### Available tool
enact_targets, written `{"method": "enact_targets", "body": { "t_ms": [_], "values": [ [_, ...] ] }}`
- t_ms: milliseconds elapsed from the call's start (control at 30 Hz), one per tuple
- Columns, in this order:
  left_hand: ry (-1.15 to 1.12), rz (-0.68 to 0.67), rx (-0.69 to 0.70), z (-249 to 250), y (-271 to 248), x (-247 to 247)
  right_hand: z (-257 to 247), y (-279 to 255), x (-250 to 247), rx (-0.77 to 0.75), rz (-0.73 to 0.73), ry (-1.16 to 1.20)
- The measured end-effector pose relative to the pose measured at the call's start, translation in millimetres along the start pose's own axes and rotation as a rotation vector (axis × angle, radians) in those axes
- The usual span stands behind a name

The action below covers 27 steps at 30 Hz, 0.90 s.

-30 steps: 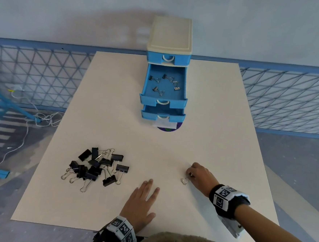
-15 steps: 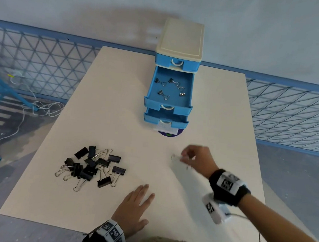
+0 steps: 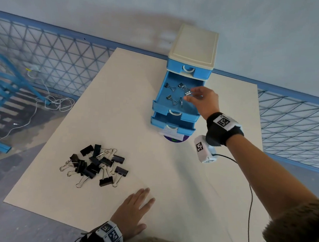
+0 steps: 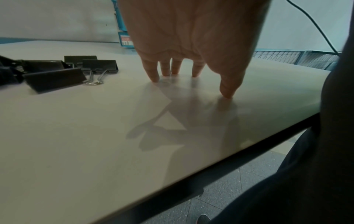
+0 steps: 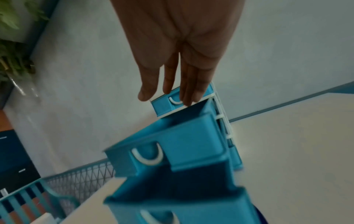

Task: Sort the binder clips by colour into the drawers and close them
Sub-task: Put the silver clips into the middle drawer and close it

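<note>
A blue drawer unit (image 3: 195, 47) with a cream top stands at the table's far edge. Its top drawer is shut, the middle drawer (image 3: 159, 94) is pulled far out, and the bottom one (image 3: 173, 122) is slightly out. Several silver binder clips (image 3: 169, 98) lie in the middle drawer. My right hand (image 3: 192, 95) hovers over that drawer, fingers straight, holding nothing; the right wrist view shows its fingers (image 5: 188, 91) empty above the drawer (image 5: 191, 144). A pile of black binder clips (image 3: 95, 163) lies front left. My left hand (image 3: 135, 208) rests flat on the table, its fingertips (image 4: 155, 77) touching it beside the black clips (image 4: 55, 77).
A purple disc with a white label (image 3: 174, 138) lies under the unit's front. A black cable (image 3: 250, 202) trails from the right wrist camera across the table's right side. Blue mesh railing (image 3: 55, 57) runs behind and beside the table. The near table edge (image 4: 229, 157) is by my body.
My right hand lifted a silver clip from the front right of the table and carried it to the middle drawer; its fingers are now straight and empty. The left hand stayed put.
</note>
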<state>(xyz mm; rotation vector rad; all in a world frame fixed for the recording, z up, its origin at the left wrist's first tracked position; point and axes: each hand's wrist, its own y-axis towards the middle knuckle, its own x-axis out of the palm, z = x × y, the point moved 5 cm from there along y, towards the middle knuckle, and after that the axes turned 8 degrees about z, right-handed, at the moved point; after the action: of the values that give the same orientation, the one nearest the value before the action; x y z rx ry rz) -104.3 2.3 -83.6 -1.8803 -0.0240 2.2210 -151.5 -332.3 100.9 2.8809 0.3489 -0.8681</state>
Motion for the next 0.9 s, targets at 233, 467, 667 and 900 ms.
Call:
{"method": "enact_targets", "body": {
  "t_ms": [233,467,667,900],
  "values": [
    [-0.02,-0.008,-0.014,-3.6,-3.2,4.7,41.0,-25.1,1.6,-0.13,0.014,-0.323],
    [-0.087,-0.067,-0.095,-2.3,-9.8,8.9,43.3,-17.2,3.7,-0.187,0.097,-0.372],
    [-0.119,0.027,-0.144,0.1,-14.6,8.1,52.0,0.6,0.9,-0.133,0.127,-0.296],
    [-0.105,0.029,-0.193,1.0,-16.4,6.5,61.2,35.7,0.5,-0.054,0.138,-0.266]
  ]
}}
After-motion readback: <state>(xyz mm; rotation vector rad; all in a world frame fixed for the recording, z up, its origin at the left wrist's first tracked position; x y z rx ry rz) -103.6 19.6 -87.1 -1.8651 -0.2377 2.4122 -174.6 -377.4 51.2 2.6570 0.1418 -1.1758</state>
